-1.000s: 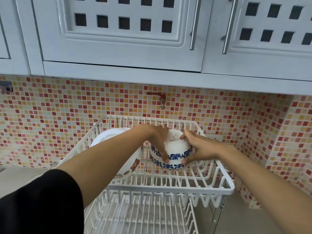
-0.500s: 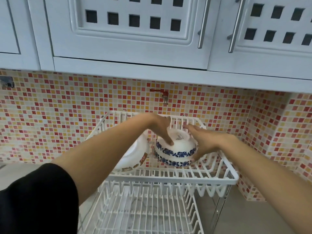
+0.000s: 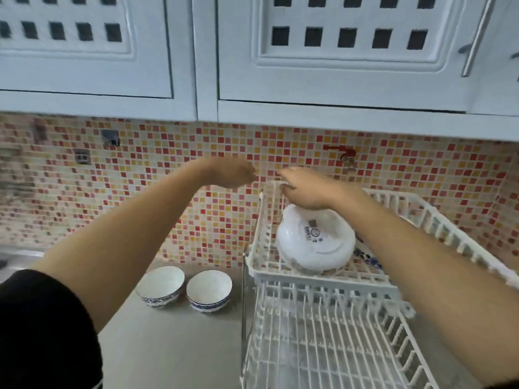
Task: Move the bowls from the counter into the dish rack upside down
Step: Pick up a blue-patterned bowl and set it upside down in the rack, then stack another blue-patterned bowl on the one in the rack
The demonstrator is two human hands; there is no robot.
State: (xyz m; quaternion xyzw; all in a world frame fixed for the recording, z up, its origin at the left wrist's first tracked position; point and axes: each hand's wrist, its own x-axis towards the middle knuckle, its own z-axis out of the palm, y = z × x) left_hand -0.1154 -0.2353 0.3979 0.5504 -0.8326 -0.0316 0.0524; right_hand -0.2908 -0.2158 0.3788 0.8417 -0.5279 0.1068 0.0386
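Observation:
Two white bowls with blue-patterned rims stand upright side by side on the grey counter, one on the left (image 3: 160, 285) and one on the right (image 3: 209, 290). To their right stands a white two-tier dish rack (image 3: 323, 279). A large white bowl (image 3: 316, 242) lies upside down in its upper tier, and a sliver of a blue-patterned bowl (image 3: 368, 258) shows behind my right forearm. My left hand (image 3: 231, 172) hovers in the air left of the rack, holding nothing. My right hand (image 3: 302, 189) is above the large bowl, also empty. Both hands are blurred.
White wall cabinets with metal handles (image 3: 474, 40) hang low overhead. A mosaic tile backsplash runs behind, with a red tap (image 3: 341, 153) above the rack. A steel sink edge (image 3: 11, 259) shows at the far left. The rack's lower tier (image 3: 323, 346) holds nothing.
Both hands have let go of the blue-patterned bowl in the upper tier and swung left and up. The view has turned left, bringing two bowls on the counter into sight.

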